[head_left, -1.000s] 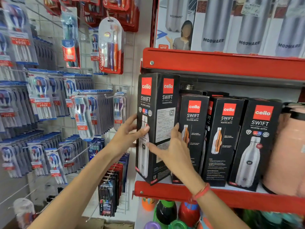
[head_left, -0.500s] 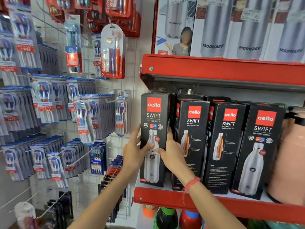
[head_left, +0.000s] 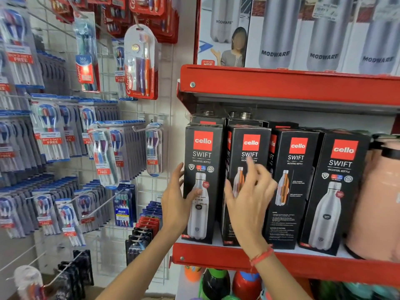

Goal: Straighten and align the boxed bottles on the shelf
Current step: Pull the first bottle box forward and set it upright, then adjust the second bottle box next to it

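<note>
Several black Cello Swift bottle boxes stand upright in a row on the red shelf (head_left: 216, 259). The leftmost box (head_left: 203, 161) faces front at the shelf's left end. My left hand (head_left: 177, 202) rests against its left side and lower front, fingers spread. My right hand (head_left: 249, 195) hovers open and blurred in front of the second box (head_left: 251, 144), fingers apart, holding nothing. The third box (head_left: 296, 180) and fourth box (head_left: 337, 191) stand angled slightly to the right. More boxes sit behind the front row.
A pink jug (head_left: 381, 202) stands at the shelf's right end. The upper red shelf (head_left: 281, 85) carries Modware bottle boxes. Toothbrush packs (head_left: 104, 156) hang on a wire grid to the left. Coloured bottles (head_left: 216, 284) sit on the shelf below.
The leftmost box went from tilted and lifted to standing upright and front-facing on the shelf. My right hand has left it and moved right, in front of the second box.
</note>
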A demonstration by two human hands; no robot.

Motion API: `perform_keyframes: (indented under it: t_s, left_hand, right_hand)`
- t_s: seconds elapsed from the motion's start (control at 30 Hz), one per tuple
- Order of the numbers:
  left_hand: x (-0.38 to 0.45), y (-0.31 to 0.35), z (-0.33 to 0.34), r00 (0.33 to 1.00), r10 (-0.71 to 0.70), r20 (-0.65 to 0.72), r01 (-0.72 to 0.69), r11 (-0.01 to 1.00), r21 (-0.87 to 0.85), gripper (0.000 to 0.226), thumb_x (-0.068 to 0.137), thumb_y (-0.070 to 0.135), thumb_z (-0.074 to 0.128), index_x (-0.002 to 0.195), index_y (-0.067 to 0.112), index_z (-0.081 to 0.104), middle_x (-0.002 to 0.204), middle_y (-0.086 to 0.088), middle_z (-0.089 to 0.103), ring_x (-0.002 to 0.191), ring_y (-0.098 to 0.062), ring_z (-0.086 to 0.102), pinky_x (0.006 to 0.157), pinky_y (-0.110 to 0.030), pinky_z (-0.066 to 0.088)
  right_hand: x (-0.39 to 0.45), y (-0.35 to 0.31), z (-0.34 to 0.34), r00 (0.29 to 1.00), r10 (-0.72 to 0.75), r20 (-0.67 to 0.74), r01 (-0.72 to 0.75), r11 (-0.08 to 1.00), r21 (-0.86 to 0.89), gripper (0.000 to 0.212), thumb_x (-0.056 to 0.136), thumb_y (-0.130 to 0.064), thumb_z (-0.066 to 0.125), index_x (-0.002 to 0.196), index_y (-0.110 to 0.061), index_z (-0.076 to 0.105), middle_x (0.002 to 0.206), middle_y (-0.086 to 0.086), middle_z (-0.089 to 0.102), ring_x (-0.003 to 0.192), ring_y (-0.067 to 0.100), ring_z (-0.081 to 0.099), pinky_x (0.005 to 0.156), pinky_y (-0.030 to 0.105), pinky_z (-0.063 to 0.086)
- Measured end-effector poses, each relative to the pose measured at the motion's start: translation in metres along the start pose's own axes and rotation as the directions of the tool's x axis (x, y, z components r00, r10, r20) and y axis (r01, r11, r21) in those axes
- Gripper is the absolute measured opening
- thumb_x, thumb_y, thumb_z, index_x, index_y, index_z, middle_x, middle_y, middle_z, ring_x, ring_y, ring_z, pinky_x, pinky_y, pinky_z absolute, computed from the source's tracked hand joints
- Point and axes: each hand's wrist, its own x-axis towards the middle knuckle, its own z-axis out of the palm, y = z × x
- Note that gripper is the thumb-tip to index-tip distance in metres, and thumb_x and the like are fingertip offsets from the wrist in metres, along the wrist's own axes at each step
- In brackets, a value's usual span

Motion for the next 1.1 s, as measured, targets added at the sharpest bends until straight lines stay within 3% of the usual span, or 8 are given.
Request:
perform_keyframes:
  t_s: [0.13,0.33,0.43,0.63,0.73,0.87,0.93,1.1]
  left_hand:
    - [-0.004,0.019,0.001,0.987,0.131,-0.091,-0.115,0.98,0.163,0.071,0.079,0.036,0.074,0.139,0.029,0.036,0.138,0.006,0.044,0.123,0.0,0.036,0.096,-0.021,0.031]
    - [-0.013,0.041,0.005,0.955,0.278,-0.108,-0.244,0.936,0.253,0.054,0.082,0.026,0.072,0.131,0.023,0.048,0.131,0.001,0.047,0.122,-0.012,0.037,0.096,0.0,0.018]
    - [-0.015,0.054,0.009,0.958,0.28,-0.061,-0.267,0.949,0.166,0.048,0.084,0.026,0.07,0.128,0.024,0.051,0.126,0.004,0.052,0.12,-0.009,0.044,0.101,-0.012,0.032]
    - [-0.018,0.078,0.015,0.938,0.108,0.329,-0.119,0.993,0.013,0.085,0.071,0.044,0.075,0.144,0.027,0.036,0.141,0.011,0.048,0.128,-0.001,0.045,0.105,-0.024,0.04]
    - [-0.022,0.081,0.017,0.864,0.075,0.498,-0.049,0.997,-0.066,0.086,0.072,0.031,0.08,0.134,0.052,0.025,0.128,0.029,0.05,0.111,0.023,0.048,0.089,-0.001,0.038]
    - [-0.023,0.087,0.024,0.9,0.074,0.429,-0.022,0.992,-0.126,0.09,0.073,0.018,0.081,0.14,0.046,0.028,0.129,0.016,0.058,0.113,0.012,0.053,0.079,0.001,0.043]
    - [-0.024,0.09,0.031,0.935,0.092,0.344,-0.076,0.995,-0.059,0.093,0.073,0.019,0.081,0.139,0.05,0.023,0.124,0.02,0.058,0.107,0.013,0.058,0.086,-0.006,0.046]
    - [-0.027,0.08,0.06,0.977,0.074,0.198,-0.101,0.986,0.131,0.101,0.078,0.008,0.074,0.151,0.036,0.01,0.12,-0.002,0.067,0.091,-0.024,0.065,0.08,-0.023,0.047]
  right_hand:
    - [-0.005,0.006,0.0,0.954,0.221,0.204,-0.197,0.971,-0.131,0.101,0.077,-0.046,0.068,0.151,-0.008,0.01,0.144,0.024,0.032,0.119,0.039,0.041,0.097,0.047,0.042]
    - [-0.004,0.009,-0.011,0.957,0.118,0.264,-0.132,0.991,0.036,0.097,0.084,-0.036,0.066,0.152,-0.021,-0.001,0.148,0.029,0.018,0.126,0.045,0.032,0.103,0.052,0.04]
    - [0.004,0.016,-0.032,0.971,0.046,0.234,-0.1,0.97,0.223,0.097,0.084,-0.037,0.067,0.152,-0.029,-0.002,0.151,0.026,0.009,0.138,0.042,0.016,0.108,0.05,0.029]
    - [0.031,0.047,-0.074,0.917,-0.108,0.383,-0.12,0.843,0.524,0.099,0.082,-0.045,0.066,0.142,-0.056,-0.012,0.148,-0.006,0.015,0.139,-0.001,0.02,0.109,0.026,0.025]
    - [0.035,0.063,-0.084,0.83,-0.16,0.534,-0.248,0.751,0.612,0.097,0.077,-0.054,0.066,0.141,-0.06,-0.007,0.141,-0.022,0.021,0.124,-0.026,0.022,0.107,0.019,0.024]
    - [0.048,0.07,-0.08,0.731,-0.218,0.647,-0.376,0.663,0.648,0.099,0.073,-0.059,0.065,0.144,-0.054,-0.004,0.153,-0.026,0.021,0.147,0.007,0.013,0.12,0.05,0.014]
    - [0.057,0.07,-0.077,0.686,-0.276,0.674,-0.366,0.669,0.647,0.099,0.079,-0.053,0.064,0.148,-0.045,-0.006,0.147,-0.036,0.026,0.146,0.007,0.015,0.12,0.05,0.008]
    - [0.066,0.071,-0.051,0.697,-0.193,0.69,-0.298,0.797,0.525,0.091,0.091,-0.021,0.06,0.15,-0.034,-0.008,0.147,-0.012,0.045,0.141,0.012,0.033,0.121,0.048,0.006]
